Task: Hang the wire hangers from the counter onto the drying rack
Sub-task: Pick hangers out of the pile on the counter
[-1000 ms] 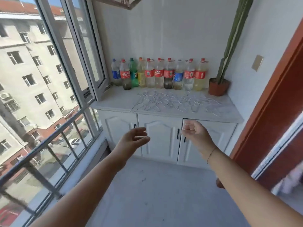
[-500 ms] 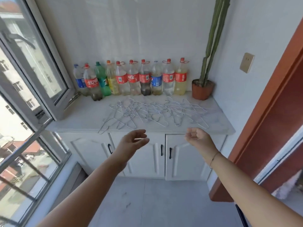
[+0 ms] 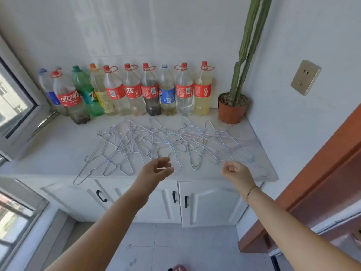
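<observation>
Lying mid-frame: tangled silver wire hangers [image 3: 164, 145] on white marble surface [image 3: 58, 151]
Left hand [image 3: 156, 171]: fingers curled loosely, released, empty
Right hand [image 3: 237, 173]: fingers half-curled, empty

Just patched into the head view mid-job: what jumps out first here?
A tangled spread of wire hangers covers the middle of the white counter, some hooks poking past its front edge. Behind them a row of plastic soda bottles lines the wall, with a tall potted cactus in the right corner. The left hand and right hand hover at the front edge, both empty.
</observation>
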Demonstrator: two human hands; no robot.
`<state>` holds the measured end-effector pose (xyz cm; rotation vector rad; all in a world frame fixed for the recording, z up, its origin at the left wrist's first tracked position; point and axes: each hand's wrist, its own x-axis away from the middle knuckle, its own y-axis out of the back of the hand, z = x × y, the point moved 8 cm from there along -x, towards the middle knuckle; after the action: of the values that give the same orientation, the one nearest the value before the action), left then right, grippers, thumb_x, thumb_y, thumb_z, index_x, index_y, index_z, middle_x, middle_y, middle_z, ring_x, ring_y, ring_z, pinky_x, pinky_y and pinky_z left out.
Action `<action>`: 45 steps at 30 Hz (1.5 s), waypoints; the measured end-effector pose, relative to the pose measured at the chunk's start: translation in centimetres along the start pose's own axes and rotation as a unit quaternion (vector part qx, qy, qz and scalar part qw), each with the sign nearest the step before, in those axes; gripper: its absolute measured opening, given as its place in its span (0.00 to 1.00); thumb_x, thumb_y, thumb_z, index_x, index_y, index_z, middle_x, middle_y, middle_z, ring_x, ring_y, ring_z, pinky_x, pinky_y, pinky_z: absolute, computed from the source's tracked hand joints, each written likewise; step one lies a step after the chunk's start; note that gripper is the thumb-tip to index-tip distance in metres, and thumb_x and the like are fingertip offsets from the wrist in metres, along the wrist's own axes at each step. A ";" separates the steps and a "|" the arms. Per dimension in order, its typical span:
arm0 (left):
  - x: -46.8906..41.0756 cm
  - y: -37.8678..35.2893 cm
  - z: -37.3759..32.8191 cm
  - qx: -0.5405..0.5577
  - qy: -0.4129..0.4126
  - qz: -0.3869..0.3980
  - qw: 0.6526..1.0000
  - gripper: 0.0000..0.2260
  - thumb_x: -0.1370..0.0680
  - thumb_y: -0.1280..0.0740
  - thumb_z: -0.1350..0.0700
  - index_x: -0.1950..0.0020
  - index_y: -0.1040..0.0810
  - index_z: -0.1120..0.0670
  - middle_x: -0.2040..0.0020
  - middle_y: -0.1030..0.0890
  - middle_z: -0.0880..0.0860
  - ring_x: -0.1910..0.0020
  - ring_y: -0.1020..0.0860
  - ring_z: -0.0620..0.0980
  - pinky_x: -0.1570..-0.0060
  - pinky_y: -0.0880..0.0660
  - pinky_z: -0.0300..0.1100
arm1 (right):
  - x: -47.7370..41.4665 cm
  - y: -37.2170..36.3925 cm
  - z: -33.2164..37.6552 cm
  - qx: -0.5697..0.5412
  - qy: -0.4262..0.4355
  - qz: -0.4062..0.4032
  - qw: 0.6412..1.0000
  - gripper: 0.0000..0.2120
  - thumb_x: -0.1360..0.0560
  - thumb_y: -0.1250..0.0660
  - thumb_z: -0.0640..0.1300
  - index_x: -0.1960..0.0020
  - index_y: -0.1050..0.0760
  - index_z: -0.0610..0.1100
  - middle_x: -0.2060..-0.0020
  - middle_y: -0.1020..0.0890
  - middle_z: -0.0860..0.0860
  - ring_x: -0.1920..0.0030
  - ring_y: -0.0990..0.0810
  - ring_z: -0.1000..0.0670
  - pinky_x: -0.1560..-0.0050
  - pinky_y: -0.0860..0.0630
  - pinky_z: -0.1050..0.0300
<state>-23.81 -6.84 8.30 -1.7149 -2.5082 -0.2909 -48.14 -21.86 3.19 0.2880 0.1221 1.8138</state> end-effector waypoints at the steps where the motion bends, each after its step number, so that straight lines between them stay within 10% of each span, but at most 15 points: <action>1: -1.3 -0.1 0.3 -0.001 0.003 0.002 1.000 0.19 0.30 0.27 0.54 0.40 0.24 0.52 0.48 0.19 0.49 0.53 0.22 0.43 0.48 0.29 0.39 | -1.2 0.0 -0.4 0.002 -0.004 -0.005 1.000 0.08 0.28 0.33 0.35 0.49 0.23 0.41 0.58 0.20 0.46 0.58 0.23 0.51 0.61 0.27 0.70; 22: -22.2 0.6 5.3 0.025 0.100 0.037 0.994 0.15 0.28 0.28 0.59 0.42 0.23 0.53 0.51 0.20 0.49 0.55 0.24 0.45 0.55 0.30 0.37 | -20.9 -8.9 -7.9 0.279 -0.086 0.147 0.945 0.16 0.30 0.30 0.41 0.43 0.24 0.42 0.49 0.22 0.50 0.47 0.24 0.51 0.48 0.32 0.63; 35: -25.0 -3.7 9.3 0.046 0.173 -0.011 0.984 0.10 0.26 0.29 0.54 0.46 0.22 0.49 0.48 0.19 0.52 0.49 0.22 0.50 0.47 0.26 0.44 | -24.6 -9.8 -6.1 0.269 -0.080 0.236 0.930 0.08 0.33 0.28 0.37 0.57 0.24 0.47 0.67 0.25 0.55 0.67 0.28 0.57 0.65 0.32 0.67; 45: -25.5 1.4 10.4 0.072 0.188 -0.122 0.972 0.02 0.24 0.33 0.60 0.52 0.23 0.54 0.60 0.25 0.53 0.61 0.28 0.49 0.60 0.32 0.39 | -27.7 -8.2 0.9 0.223 0.032 0.123 0.966 0.03 0.29 0.30 0.39 0.56 0.19 0.44 0.63 0.19 0.52 0.62 0.23 0.55 0.62 0.31 0.71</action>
<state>-12.86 -27.49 -6.36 -1.1688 -2.3841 -0.3990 -33.73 -46.46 -1.51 0.5831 0.5673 2.0298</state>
